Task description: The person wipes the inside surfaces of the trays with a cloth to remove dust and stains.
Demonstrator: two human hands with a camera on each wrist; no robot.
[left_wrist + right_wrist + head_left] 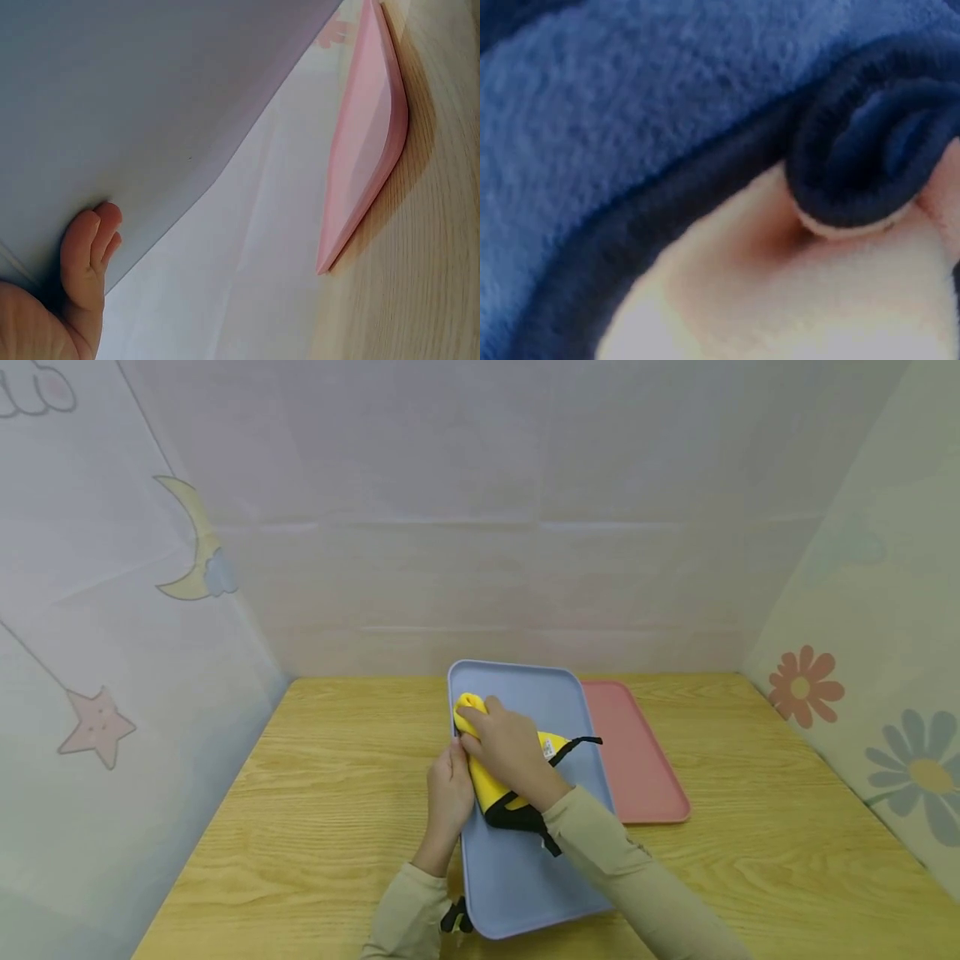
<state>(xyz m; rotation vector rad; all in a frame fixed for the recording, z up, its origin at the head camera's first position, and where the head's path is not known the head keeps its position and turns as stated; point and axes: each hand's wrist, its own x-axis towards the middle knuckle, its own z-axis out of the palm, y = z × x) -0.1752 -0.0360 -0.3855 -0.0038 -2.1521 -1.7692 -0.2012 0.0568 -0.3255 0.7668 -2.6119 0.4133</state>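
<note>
My left hand (450,793) grips the left edge of a light blue tray (525,881). In the left wrist view its fingers (91,244) press against the underside, and the tray is raised at a tilt over the table. Above the tray's face, my right hand (510,743) holds a bunched yellow cloth (489,787) with black edging, its rolled end poking out by the fingertips near the left rim. A black strap sticks out to the right. Seen close in the right wrist view, the cloth (630,127) shows a blue fleecy side and dark trim curled at the fingers.
A pink tray (637,756) lies on the wooden table (322,793), partly behind the blue one. A small black strap (456,917) shows beside the left sleeve. Printed cloth walls (480,527) stand at the back and both sides.
</note>
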